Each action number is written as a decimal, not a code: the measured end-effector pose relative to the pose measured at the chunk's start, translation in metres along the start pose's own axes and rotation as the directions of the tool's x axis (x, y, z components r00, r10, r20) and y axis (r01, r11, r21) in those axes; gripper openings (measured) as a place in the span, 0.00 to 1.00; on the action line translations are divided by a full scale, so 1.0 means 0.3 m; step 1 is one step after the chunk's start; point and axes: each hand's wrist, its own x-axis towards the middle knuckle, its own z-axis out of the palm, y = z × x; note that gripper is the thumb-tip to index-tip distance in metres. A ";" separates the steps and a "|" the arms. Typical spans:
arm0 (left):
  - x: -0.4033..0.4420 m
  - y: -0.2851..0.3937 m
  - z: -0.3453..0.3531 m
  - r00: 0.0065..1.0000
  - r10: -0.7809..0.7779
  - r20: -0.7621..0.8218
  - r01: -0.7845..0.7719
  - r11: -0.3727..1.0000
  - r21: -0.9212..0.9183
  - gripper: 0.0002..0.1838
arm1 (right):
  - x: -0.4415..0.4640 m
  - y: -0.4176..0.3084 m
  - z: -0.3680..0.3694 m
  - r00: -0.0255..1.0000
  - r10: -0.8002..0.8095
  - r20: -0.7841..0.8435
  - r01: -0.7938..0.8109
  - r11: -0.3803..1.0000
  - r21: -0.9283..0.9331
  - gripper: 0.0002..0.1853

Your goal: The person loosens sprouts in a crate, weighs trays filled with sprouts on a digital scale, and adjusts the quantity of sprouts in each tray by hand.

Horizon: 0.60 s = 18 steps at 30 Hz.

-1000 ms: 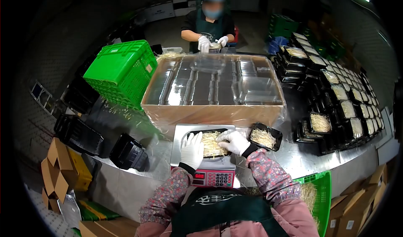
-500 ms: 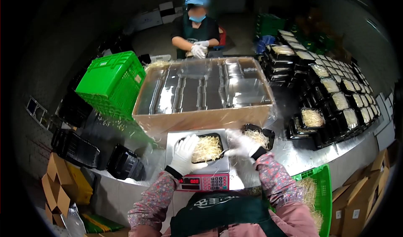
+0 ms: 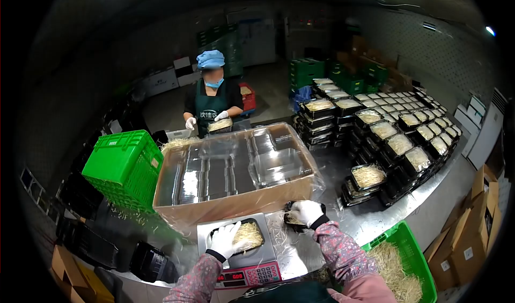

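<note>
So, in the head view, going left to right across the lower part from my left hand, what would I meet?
Left hand → filled tray on the scale → right hand → green basket of pale strands → cardboard boxes.

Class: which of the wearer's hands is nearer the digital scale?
Left: the left hand is over the digital scale, at a black tray; the right hand is to the scale's right, at another tray.
</note>
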 end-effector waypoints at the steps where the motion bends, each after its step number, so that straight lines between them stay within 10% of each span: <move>1: -0.004 0.001 -0.001 1.000 -0.004 -0.009 0.004 1.000 -0.017 0.40 | 0.001 0.039 -0.001 1.000 0.027 -0.003 -0.027 0.969 -0.245 0.08; 5: -0.006 0.009 -0.012 0.998 -0.049 -0.046 0.044 0.993 -0.106 0.42 | -0.041 -0.090 0.046 1.000 0.009 0.009 -0.006 0.962 -0.273 0.11; 7: -0.001 0.001 -0.006 0.996 -0.063 -0.059 0.053 0.988 -0.146 0.44 | -0.138 -0.257 0.081 0.886 -0.454 -0.091 0.463 0.864 0.196 0.12; 9: -0.008 -0.010 -0.011 0.996 -0.039 -0.086 0.026 0.990 -0.142 0.45 | -0.247 -0.430 0.205 0.771 -0.636 0.030 0.548 0.687 0.477 0.13; 12: -0.032 -0.013 -0.076 0.992 -0.081 -0.099 0.048 0.954 -0.296 0.45 | -0.308 -0.433 0.360 0.552 -0.834 0.012 0.773 0.518 0.366 0.14; 15: -0.108 -0.049 -0.183 0.968 -0.165 -0.189 0.093 0.935 -0.342 0.44 | -0.266 -0.170 0.312 0.738 -0.674 -0.036 0.624 0.660 0.418 0.13; 18: -0.231 -0.150 -0.143 0.892 -0.391 -0.225 0.246 0.839 -0.485 0.45 | -0.202 -0.017 0.087 0.892 -0.211 0.399 0.266 0.960 -0.087 0.25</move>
